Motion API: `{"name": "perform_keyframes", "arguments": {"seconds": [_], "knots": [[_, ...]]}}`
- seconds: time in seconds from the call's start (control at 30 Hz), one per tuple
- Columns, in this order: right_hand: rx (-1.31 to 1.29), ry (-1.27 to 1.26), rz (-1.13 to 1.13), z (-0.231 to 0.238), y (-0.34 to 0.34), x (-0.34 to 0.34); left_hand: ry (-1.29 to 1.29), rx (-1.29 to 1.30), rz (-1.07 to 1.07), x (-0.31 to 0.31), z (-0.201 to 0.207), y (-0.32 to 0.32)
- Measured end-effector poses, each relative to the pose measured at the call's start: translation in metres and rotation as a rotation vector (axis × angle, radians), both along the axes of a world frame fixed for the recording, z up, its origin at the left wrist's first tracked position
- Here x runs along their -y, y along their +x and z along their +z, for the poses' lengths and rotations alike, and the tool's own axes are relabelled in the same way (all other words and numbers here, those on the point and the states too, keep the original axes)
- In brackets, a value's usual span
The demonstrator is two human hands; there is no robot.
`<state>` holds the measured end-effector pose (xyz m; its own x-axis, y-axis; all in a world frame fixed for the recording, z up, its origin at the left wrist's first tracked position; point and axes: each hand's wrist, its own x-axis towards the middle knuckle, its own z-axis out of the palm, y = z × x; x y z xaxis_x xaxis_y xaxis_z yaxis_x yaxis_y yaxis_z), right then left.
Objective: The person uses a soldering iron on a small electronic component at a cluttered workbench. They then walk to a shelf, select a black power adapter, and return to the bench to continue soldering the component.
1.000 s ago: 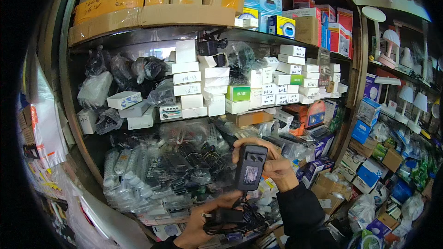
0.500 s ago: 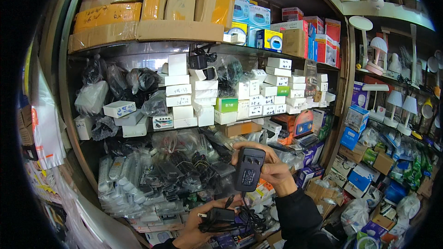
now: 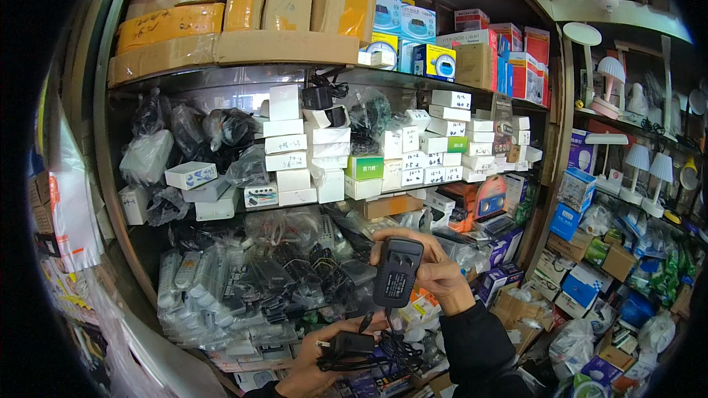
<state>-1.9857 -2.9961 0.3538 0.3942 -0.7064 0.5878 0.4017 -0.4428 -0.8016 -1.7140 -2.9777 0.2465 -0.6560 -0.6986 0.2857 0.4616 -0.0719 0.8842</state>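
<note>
The raised right hand (image 3: 440,273) grips a black rounded-rectangular plastic adapter (image 3: 398,273) nearly upright; the lower left hand (image 3: 307,370) holds a boxy black plug adapter (image 3: 354,343).

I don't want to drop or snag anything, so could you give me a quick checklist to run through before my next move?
1. Right hand gripping the upper adapter: ok, fingers and thumb hold its edges.
2. Upper adapter's labelled face toward the camera: ok.
3. Left hand holding the lower adapter: ok.
4. The two adapters apart: ok, a gap shows between them.
5. Black cords laid out straight: not ok, they bunch in loops by the left hand.
6. Cords free of knots: cannot tell, the loops overlap.
</note>
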Motion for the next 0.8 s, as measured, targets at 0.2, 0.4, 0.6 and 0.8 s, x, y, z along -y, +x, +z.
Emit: {"name": "perform_keyframes", "arguments": {"seconds": [0.2,0.4,0.6,0.8], "knots": [[-0.004,-0.005,-0.022,-0.002,-0.004,0.004,-0.144,-0.172,-0.092,0.0,0.003,-0.01],[0.059,0.018,0.011,-0.006,-0.007,0.007,-0.116,-0.145,-0.069,0.0,0.003,-0.011],[0.086,0.021,0.02,-0.007,-0.007,0.008,-0.058,-0.134,-0.056,0.002,-0.002,-0.011],[0.025,0.009,-0.012,-0.007,-0.007,0.009,-0.129,-0.143,-0.059,0.006,-0.004,-0.01]]}}
